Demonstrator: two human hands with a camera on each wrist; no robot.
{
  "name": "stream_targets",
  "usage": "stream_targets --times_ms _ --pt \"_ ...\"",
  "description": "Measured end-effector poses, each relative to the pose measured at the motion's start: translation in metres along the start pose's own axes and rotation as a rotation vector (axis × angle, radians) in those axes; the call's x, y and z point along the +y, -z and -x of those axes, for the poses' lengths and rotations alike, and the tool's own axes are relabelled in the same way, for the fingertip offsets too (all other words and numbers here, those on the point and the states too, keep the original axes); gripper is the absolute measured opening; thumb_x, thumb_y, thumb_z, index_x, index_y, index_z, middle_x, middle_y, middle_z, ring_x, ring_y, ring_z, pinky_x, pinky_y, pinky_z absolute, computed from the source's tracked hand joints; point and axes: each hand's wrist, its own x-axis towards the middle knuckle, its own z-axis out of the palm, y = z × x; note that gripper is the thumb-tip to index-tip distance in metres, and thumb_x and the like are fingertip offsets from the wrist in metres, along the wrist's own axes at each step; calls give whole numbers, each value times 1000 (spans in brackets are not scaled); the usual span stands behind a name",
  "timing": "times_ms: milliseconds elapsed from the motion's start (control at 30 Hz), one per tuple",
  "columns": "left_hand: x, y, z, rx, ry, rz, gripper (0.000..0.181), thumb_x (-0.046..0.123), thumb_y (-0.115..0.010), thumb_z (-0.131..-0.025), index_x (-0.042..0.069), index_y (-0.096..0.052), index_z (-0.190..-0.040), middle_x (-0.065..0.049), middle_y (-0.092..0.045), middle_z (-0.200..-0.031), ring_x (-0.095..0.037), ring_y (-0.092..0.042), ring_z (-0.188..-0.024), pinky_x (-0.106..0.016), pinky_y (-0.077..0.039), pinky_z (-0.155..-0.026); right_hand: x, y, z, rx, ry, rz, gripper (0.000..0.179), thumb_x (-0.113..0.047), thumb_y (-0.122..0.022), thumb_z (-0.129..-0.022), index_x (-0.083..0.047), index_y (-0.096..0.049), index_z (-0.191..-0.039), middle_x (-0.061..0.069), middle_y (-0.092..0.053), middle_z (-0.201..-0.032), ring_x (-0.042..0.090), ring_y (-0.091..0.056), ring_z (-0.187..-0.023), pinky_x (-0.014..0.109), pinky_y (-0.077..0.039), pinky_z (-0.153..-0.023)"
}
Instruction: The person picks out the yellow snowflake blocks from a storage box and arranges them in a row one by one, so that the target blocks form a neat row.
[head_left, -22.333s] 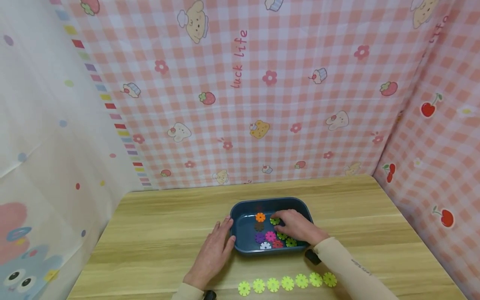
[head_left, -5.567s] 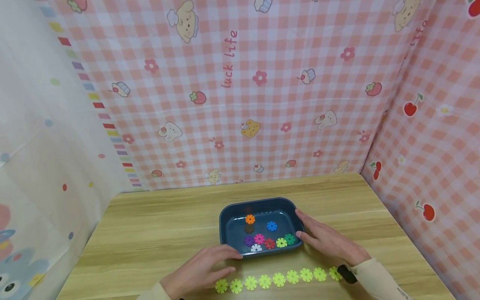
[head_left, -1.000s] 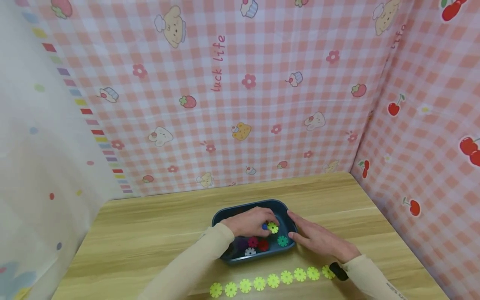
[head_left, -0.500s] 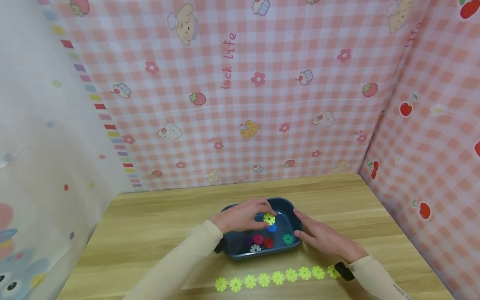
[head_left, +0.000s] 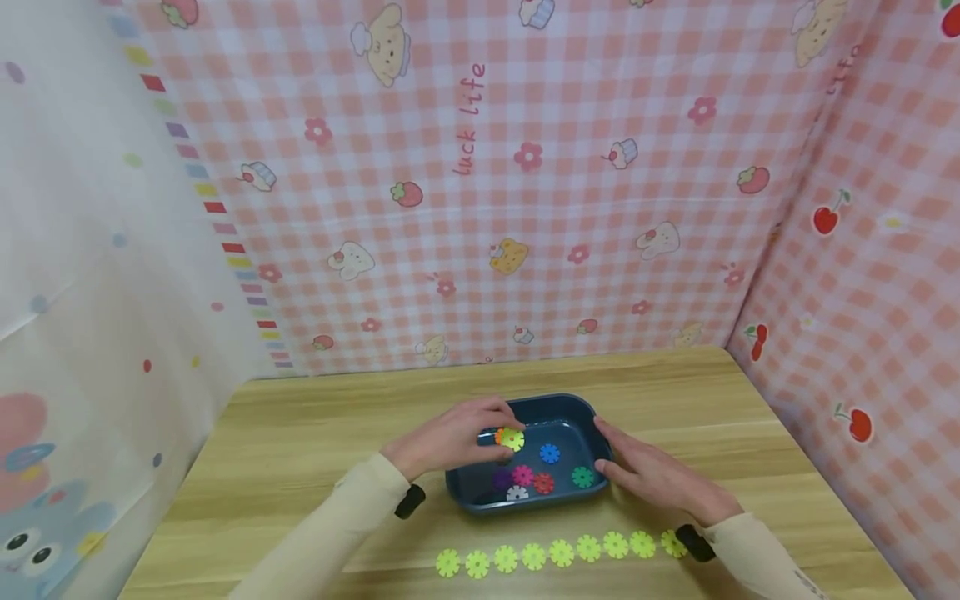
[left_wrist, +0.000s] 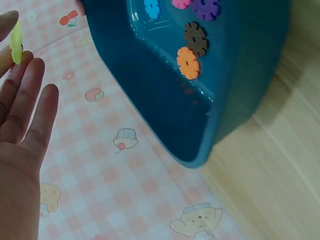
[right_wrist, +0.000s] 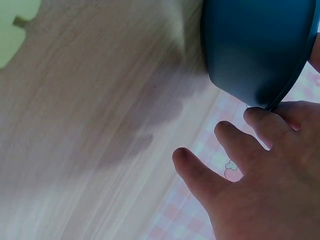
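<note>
My left hand (head_left: 459, 435) pinches a yellow-green snowflake disc (head_left: 513, 439) between thumb and fingers, over the left part of a dark blue tray (head_left: 525, 506). In the left wrist view the same disc (left_wrist: 16, 44) stands edge-on at the fingertips, apart from the tray. My right hand (head_left: 663, 477) rests against the tray's right end, fingers extended. Inside the tray lie a blue disc (head_left: 550, 453), a green disc (head_left: 582, 477), a red disc (head_left: 543, 483), a pink disc (head_left: 522, 475), a white disc (head_left: 517, 494), plus purple, orange (left_wrist: 188, 63) and brown (left_wrist: 195, 39) ones.
Along the front of the wooden table (head_left: 315, 450) runs a row of several yellow-green discs (head_left: 561, 552), its right end beside my right wrist. Patterned cloth (head_left: 480, 208) hangs behind the table and at both sides.
Since the oldest frame the yellow-green row has grown longer. My left hand reached into the tray, took the yellow-green disc and moved left with it. My right hand stays at the tray's end.
</note>
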Motion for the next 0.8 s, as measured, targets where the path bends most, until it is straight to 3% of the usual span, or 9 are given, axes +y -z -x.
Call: stream_targets --times_ms 533,800 --pt "-2 2 53 52 66 29 37 28 -68 -102 11 -69 -135 2 -62 -126 -14 -61 -113 -34 -54 -97 3 1 2 -2 9 -6 75 -42 -51 -109 -7 -19 -166 20 -21 -169 42 -26 -153 61 -26 -121" --pt "-3 -6 74 150 94 4 36 24 -72 -99 9 -71 -132 0 -66 -122 -15 -62 -112 -35 -56 -96 4 3 3 5 9 -3 75 -42 -51 -109 -7 -18 -166 19 -21 -170 42 -25 -153 61 -26 -121"
